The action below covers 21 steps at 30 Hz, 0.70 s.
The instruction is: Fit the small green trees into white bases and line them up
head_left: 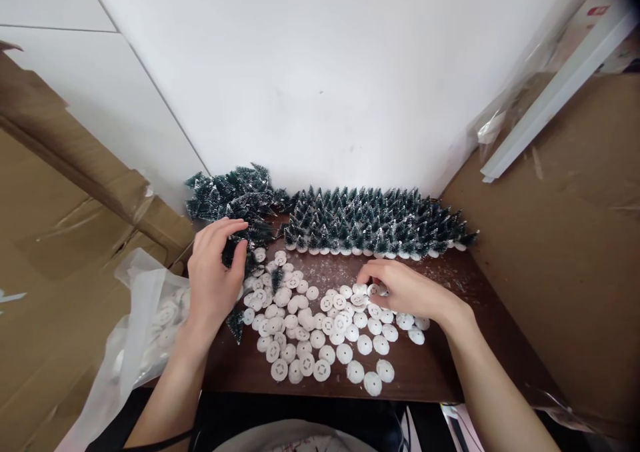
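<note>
White discs (317, 339) lie loosely strewn over the near middle of a dark brown counter (425, 372), many overlapping, some showing a small centre hole and others a slotted face. The right hand (407, 289) reaches in from the right with its fingertips down at the far right part of these discs; its fingers are bent, but I cannot tell whether its grip is clamped on a disc. The left hand (213, 269) is raised at the left, its grip apart, with a gap between thumb and fingers, just on the near side of a jumbled pile of dark green trees (235, 195) flecked with white. One loose tree (277, 279) is among the discs on the left, and another small tree (235, 325) lies nearer, beside the left wrist. Along the far side stand close rows of trees (360, 225) on white bases. At the near left, a translucent bag (137, 292) holds more discs
</note>
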{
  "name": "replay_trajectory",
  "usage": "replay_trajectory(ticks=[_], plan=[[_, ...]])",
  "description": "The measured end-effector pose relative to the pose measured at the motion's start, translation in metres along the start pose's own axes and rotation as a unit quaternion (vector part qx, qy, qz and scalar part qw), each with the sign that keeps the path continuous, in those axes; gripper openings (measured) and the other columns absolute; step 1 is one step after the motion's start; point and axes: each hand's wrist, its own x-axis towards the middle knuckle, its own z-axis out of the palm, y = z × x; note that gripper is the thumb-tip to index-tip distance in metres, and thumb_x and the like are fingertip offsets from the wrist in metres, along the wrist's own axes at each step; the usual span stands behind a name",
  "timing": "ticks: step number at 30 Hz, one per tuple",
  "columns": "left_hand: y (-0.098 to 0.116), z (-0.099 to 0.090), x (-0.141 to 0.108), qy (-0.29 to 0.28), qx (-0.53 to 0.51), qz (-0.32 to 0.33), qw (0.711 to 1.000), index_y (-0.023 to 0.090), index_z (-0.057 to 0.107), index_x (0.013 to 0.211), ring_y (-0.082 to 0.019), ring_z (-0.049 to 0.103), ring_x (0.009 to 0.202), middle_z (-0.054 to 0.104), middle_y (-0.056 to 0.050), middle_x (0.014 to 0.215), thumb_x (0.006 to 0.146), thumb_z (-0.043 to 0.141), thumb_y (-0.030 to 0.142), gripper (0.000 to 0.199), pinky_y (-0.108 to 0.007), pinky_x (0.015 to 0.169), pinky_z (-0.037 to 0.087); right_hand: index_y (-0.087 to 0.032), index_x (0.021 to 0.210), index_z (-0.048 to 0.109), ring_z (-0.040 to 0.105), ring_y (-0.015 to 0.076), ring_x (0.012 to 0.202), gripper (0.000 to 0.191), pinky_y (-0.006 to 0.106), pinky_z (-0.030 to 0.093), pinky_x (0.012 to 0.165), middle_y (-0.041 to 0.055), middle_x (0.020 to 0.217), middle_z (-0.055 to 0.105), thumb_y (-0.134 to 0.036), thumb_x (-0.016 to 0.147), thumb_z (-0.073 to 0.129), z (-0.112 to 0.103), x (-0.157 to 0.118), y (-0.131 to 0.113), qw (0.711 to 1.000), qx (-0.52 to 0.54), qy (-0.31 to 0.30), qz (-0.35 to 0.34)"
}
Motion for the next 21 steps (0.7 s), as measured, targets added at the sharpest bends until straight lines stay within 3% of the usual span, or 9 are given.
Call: replay_trajectory(ticks=[7,11,15,21], plan=[[-0.015,0.011,-0.007,-0.001,0.009,-0.064,0.998,0.018,0.056,0.100,-0.028,0.057,0.114,0.057,-0.013,0.111,0.084,0.049,0.016,0.018,-0.047,0.098,0.050,-0.021,0.097,0.066,0.061,0.0176,0.087,0.023,0.029,0.046,0.071,0.0046,0.103,0.066,-0.007,0.080,0.058,-0.001,0.000,0.001,1.000,0.012,0.010,0.000],[-0.017,0.015,-0.009,0.019,-0.007,-0.078,0.997,0.018,0.053,0.100,-0.027,0.055,0.114,0.054,-0.013,0.111,0.077,0.048,0.010,0.026,-0.042,0.095,0.053,-0.021,0.105,0.064,0.060,0.0180,0.086,0.030,0.029,0.045,0.068,0.0052,0.106,0.063,-0.008,0.077,0.062,0.001,0.000,0.004,1.000,-0.001,-0.001,0.018],[-0.017,0.018,-0.006,0.007,-0.009,-0.103,0.995,0.019,0.054,0.107,-0.024,0.060,0.103,0.059,-0.010,0.109,0.080,0.046,0.012,0.029,-0.040,0.091,0.053,-0.022,0.106,0.064,0.060,0.0174,0.086,0.031,0.029,0.045,0.068,0.0053,0.108,0.061,-0.007,0.079,0.061,0.000,0.000,0.002,1.000,-0.005,-0.012,0.018],[-0.020,0.019,-0.006,-0.053,0.044,-0.053,0.996,0.021,0.064,0.107,-0.028,0.055,0.112,0.064,-0.009,0.115,0.081,0.043,0.008,0.036,-0.045,0.098,0.045,-0.020,0.100,0.068,0.061,0.0165,0.082,0.025,0.030,0.046,0.069,0.0060,0.107,0.061,-0.007,0.082,0.058,0.000,0.001,0.000,1.000,-0.007,-0.002,0.014]])
